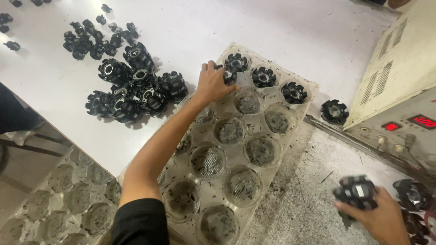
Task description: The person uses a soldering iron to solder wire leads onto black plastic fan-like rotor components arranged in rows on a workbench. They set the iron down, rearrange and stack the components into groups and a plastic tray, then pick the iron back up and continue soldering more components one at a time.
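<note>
With the left hand (212,84) closed on a black notched plastic ring (229,76) at the clear moulded tray's (272,181) far pockets, lift straight up while the right hand (379,218) grips another black ring (356,191).

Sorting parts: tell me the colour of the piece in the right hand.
Black, held in the right hand; the piece shows in the head view.
</note>
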